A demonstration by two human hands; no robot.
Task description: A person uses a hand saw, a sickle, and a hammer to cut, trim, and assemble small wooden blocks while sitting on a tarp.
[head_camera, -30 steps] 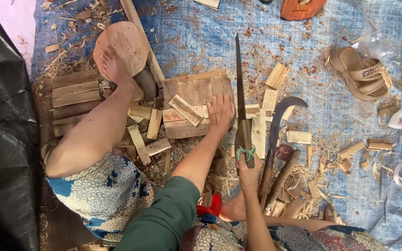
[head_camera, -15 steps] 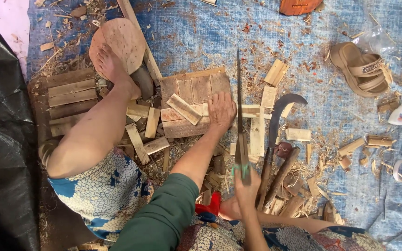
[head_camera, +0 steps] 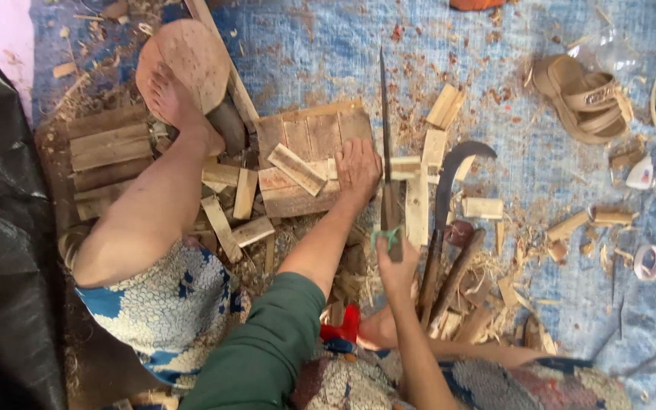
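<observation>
Fingers of the right hand (head_camera: 396, 262) wrap the green-bound handle of a long knife (head_camera: 386, 152), whose thin blade points away from the person, along the right edge of the wooden chopping block (head_camera: 309, 137). On that block's near right corner lies the left hand (head_camera: 357, 168), palm down and fingers spread, holding nothing. A short wood strip (head_camera: 296, 169) rests on the block just left of that hand. Right of the block lie pale split sticks (head_camera: 419, 190) and a curved sickle (head_camera: 449, 182). Left of the block a bare foot (head_camera: 176, 102) presses on a round wooden disc (head_camera: 191, 53). Far right of the block sit tan sandals (head_camera: 582, 95) on the blue tarp (head_camera: 510, 45).
</observation>
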